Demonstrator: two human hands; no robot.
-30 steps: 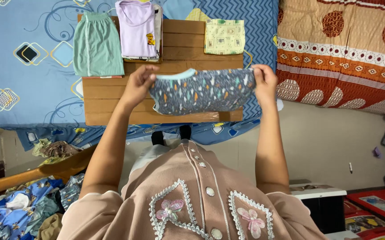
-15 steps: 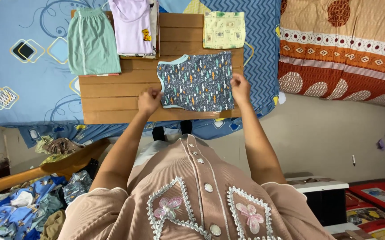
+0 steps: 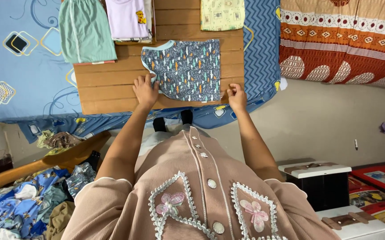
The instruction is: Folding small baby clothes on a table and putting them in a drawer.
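Green shorts (image 3: 86, 30), lilac shirt (image 3: 126, 18), yellow cloth (image 3: 222, 14) lie folded.

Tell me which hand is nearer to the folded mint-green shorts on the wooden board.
Left. The left hand rests at the patterned grey garment's near-left corner, below and right of the mint-green shorts. The right hand is at the garment's opposite corner, farther away.

A slatted wooden desk (image 3: 108, 89) stands on a bed covered by a blue patterned sheet (image 3: 19, 66). A dark grey patterned garment (image 3: 186, 69) lies flat near the desk's front edge. Beyond that garment, along the far edge, lie folded green shorts (image 3: 86, 31), a folded lilac shirt (image 3: 126, 18) and a pale yellow printed piece (image 3: 222, 14).
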